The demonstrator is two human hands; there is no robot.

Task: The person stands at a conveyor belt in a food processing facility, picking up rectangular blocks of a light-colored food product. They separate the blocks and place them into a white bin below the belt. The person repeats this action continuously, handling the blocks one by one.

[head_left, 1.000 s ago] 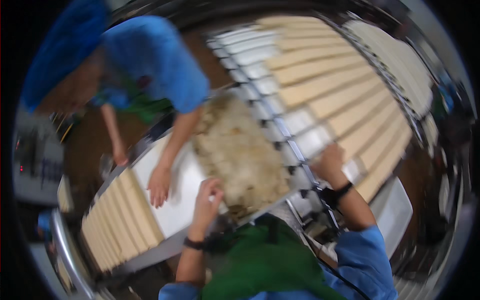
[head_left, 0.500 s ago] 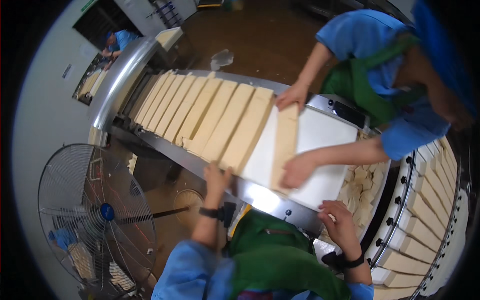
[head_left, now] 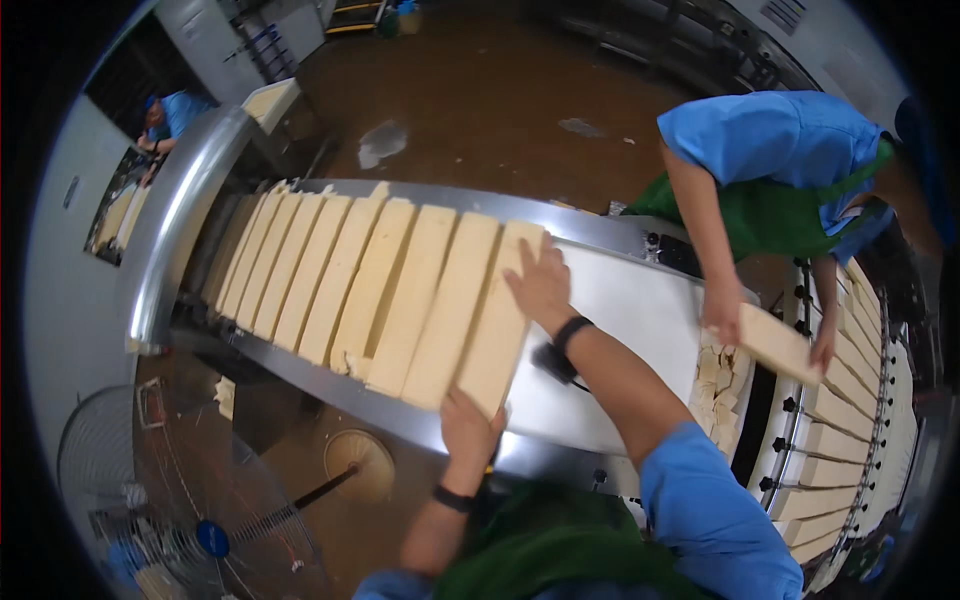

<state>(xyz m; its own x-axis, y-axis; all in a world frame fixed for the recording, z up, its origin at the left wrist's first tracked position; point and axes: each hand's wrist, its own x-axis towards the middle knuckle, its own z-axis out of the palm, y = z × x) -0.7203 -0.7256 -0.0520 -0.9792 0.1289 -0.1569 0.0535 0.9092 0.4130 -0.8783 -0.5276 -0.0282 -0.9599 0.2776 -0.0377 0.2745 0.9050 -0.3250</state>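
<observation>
Several long cream-coloured slabs [head_left: 430, 290] lie side by side across the conveyor. My left hand [head_left: 470, 430] is closed around the near end of the rightmost slab [head_left: 500, 330], thumb on its right side. On that same slab's far end lies my right hand [head_left: 541, 284], its fingers spread over the top. I wear a dark band on each wrist. At the right, a co-worker's two hands [head_left: 722, 308] hold another slab [head_left: 778, 343] by its ends, off the conveyor.
White conveyor belt [head_left: 610, 370] runs right of the slabs, with broken cream pieces [head_left: 715, 390] beyond its end. A curved rack [head_left: 840, 440] of slabs stands far right. A metal hood [head_left: 185, 235] covers the left end. A fan [head_left: 212, 538] stands lower left.
My right hand has moved from the near edge to the rightmost slab's far end; the left still holds the near end. The co-worker has lifted a slab off the belt toward the right.
</observation>
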